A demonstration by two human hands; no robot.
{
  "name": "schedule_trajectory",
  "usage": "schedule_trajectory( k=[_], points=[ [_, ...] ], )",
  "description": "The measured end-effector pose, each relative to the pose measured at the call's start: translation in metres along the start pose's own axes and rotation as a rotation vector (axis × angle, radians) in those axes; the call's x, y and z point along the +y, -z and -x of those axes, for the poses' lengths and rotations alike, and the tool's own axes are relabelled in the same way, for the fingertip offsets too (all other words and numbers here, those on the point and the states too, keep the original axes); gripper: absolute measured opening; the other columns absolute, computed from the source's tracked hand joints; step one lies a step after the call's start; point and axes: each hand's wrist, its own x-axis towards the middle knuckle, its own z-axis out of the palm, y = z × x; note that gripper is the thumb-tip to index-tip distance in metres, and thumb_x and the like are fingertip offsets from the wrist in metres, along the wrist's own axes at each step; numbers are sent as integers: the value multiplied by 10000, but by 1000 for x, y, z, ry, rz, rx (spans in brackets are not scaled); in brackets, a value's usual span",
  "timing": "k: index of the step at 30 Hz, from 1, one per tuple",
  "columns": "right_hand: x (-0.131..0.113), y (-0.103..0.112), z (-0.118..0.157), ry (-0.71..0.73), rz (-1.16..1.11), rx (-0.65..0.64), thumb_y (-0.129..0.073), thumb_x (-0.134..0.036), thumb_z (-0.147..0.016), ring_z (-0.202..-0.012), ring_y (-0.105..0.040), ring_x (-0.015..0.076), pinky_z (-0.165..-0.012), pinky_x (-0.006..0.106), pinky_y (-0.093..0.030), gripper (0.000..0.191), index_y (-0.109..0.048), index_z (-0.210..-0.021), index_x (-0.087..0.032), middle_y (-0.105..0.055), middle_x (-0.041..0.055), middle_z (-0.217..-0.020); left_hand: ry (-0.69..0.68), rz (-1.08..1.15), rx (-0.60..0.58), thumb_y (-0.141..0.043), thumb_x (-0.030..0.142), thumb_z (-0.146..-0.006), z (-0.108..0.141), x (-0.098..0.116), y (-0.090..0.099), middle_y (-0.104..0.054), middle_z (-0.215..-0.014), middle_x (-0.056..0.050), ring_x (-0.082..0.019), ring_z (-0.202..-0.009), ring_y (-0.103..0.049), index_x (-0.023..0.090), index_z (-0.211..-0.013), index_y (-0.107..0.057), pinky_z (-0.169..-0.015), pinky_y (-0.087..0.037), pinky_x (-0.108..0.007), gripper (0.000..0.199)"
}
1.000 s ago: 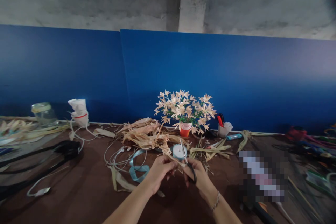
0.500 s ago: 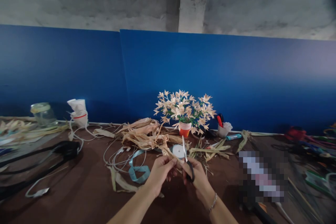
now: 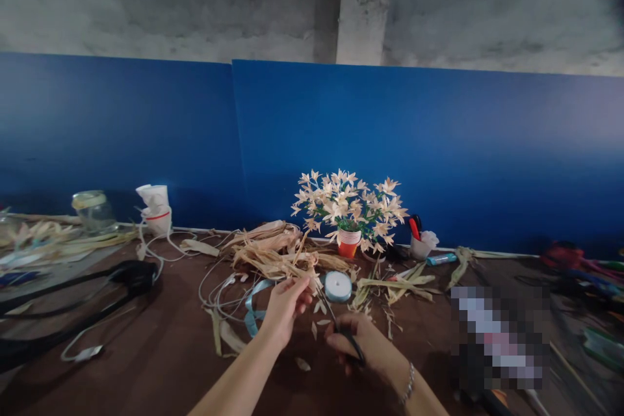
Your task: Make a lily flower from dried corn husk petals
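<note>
Left grip (image 3: 285, 309) pinched shut on a dried husk strip (image 3: 308, 287), just in front of a husk pile (image 3: 270, 253) near the far edge of the surface (image 3: 160, 370). Right grip (image 3: 351, 344) closed through scissors (image 3: 332, 317), blades angled toward the strip, beside a ribbon spool (image 3: 338, 286).

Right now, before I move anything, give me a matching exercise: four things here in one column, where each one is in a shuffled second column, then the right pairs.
Things:
1. scissors
2. dried strip
3. roll of blue ribbon
4. striped cup

Places:
A. lying on the table, just beyond the right hand
B. pinched in the left hand
C. held in the right hand
D. standing by the blue wall, holding pale flowers

Pairs: 1C, 2B, 3A, 4D.
</note>
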Motion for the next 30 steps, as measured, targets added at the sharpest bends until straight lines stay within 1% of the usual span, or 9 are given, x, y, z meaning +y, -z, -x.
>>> schedule_trajectory(
  k=[4, 8, 16, 21, 24, 30],
  points=[
    [-2, -3, -1, 52, -25, 42, -582, -419, -654, -375, -421, 53, -337, 153, -339, 311, -548, -746, -124, -453, -57, -476, 20, -44, -42, -672, 319, -582, 3, -1, -3, -533, -498, 30, -52, -426, -466, 119, -565, -561, -372, -249, -155, 230],
    [-8, -5, -1, 52, -27, 77, -601, -430, -631, -385, -409, 55, -326, 164, -365, 322, -534, -705, -123, -434, -56, -490, 48, -56, -51, -660, 315, -596, 5, -3, -6, -530, -475, 25, -52, -424, -464, 116, -560, -562, -378, -255, -154, 224],
    [-9, -4, 1, 27, -6, 89, -590, -456, -637, -349, -392, 47, -302, 146, -321, 334, -527, -682, -132, -422, -68, -440, 70, -65, -81, -663, 327, -591, 4, -6, -4, -541, -498, 17, -58, -453, -481, 114, -574, -571, -387, -267, -149, 233],
    [-5, -3, 0, 25, -55, 63, -592, -446, -643, -340, -378, 40, -306, 142, -310, 337, -545, -729, -124, -430, -70, -430, 57, -55, -90, -654, 327, -610, 3, -6, -3, -554, -532, 11, -54, -461, -485, 114, -597, -573, -394, -279, -142, 228],
    [-6, -2, 1, 25, -70, 40, -597, -442, -639, -330, -376, 42, -309, 150, -309, 330, -540, -710, -125, -437, -69, -418, 56, -44, -83, -655, 322, -615, 3, -6, -3, -551, -528, 8, -60, -469, -495, 114, -600, -574, -401, -293, -142, 224],
    [-11, -2, 1, 16, -69, 42, -603, -460, -622, -303, -346, 36, -297, 152, -292, 341, -520, -666, -133, -413, -81, -394, 67, -33, -95, -659, 321, -614, 4, -6, -2, -557, -535, 2, -62, -473, -505, 109, -616, -581, -413, -310, -145, 226]
  ],
)
